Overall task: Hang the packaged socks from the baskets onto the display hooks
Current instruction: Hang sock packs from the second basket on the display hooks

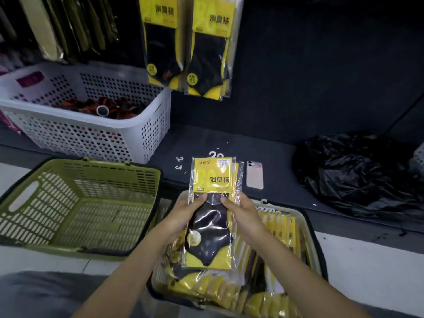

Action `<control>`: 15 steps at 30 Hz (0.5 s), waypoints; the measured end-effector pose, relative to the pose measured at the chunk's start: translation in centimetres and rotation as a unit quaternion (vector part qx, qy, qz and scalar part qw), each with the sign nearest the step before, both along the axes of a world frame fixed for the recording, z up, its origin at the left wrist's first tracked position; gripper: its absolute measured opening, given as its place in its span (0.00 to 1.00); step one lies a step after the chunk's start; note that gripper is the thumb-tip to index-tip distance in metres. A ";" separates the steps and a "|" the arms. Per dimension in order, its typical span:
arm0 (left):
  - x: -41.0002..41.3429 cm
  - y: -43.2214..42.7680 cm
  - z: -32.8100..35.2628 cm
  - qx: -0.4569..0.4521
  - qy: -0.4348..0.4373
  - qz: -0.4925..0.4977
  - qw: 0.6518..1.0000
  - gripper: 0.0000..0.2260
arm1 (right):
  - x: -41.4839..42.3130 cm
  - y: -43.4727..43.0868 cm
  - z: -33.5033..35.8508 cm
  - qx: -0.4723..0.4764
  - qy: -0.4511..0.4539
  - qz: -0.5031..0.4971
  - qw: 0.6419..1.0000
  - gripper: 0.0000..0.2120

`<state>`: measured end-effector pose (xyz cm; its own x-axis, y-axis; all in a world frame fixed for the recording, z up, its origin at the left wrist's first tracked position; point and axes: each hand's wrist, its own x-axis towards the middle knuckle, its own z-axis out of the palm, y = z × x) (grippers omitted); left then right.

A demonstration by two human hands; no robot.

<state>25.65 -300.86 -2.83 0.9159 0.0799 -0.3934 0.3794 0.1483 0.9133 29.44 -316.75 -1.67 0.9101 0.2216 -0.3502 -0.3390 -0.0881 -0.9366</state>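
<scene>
I hold a small stack of sock packs (212,212) upright above the full basket (307,228), my left hand (183,216) and right hand (241,210) clasping its sides, long axis vertical, yellow header pointing up toward the hung packs (188,47).

Printed in black on the yellow card of the held pack (212,180): 消臭袜, with a small logo line above it, partly legible as 达足. Same 消臭袜 on the yellow cards of the two hanging packs, left (164,11) and right (219,19). Small print on the round yellow stickers too blurred to read. Elsewhere no legible text.
</scene>
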 end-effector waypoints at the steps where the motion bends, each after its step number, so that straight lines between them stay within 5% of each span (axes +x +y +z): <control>1: 0.7 -0.5 1.3 0.003 -0.006 -0.014 1.000 0.17 | 0.7 -0.9 1.3 0.015 -0.022 0.016 1.000 0.14; 10: 9.1 -2.6 14.0 0.095 -0.215 0.019 0.972 0.08 | 9.2 -2.7 13.2 0.006 -0.312 -0.106 0.944 0.13; 15: 14.4 -1.8 18.6 0.099 -0.254 0.076 0.959 0.11 | 14.1 -1.6 18.8 0.100 -0.336 -0.064 0.934 0.11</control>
<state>40.09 -302.66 15.76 0.9570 0.2553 0.1379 -0.1352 -0.0282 0.9904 43.59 -318.39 17.16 0.9334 0.0948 0.3462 0.3354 0.1128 -0.9353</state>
